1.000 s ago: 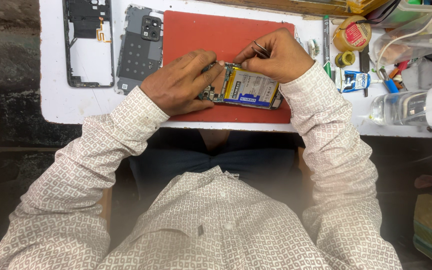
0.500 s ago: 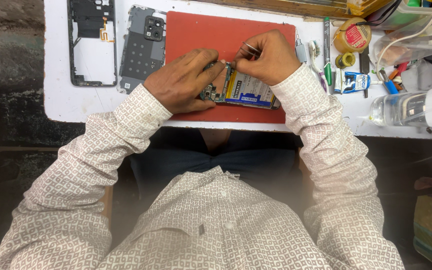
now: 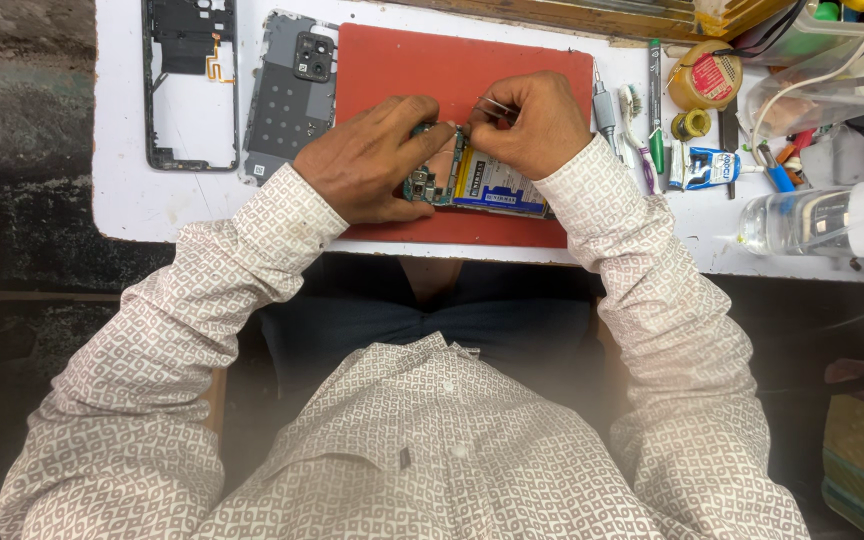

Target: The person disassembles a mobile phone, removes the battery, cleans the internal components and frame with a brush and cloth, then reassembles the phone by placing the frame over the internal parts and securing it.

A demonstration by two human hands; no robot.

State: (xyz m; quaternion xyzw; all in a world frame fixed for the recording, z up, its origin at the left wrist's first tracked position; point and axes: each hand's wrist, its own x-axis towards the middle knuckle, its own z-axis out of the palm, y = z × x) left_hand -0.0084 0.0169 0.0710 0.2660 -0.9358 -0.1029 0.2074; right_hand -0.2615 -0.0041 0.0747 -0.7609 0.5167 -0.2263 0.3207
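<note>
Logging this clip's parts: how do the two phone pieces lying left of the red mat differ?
The black frame is mostly an open rectangle showing white table through it; the grey back cover is a solid panel. The frame carries an orange flex strip near its top, the cover a dark camera block. The frame lies farther from the left hand, the cover beside the red mat. Both lie flat, untouched.

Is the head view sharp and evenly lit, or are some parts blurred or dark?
Head view: even light on the white table; left hand, right hand and opened phone sharp; the floor is dark at the left edge; the plastic bottle shows slight glare.
</note>
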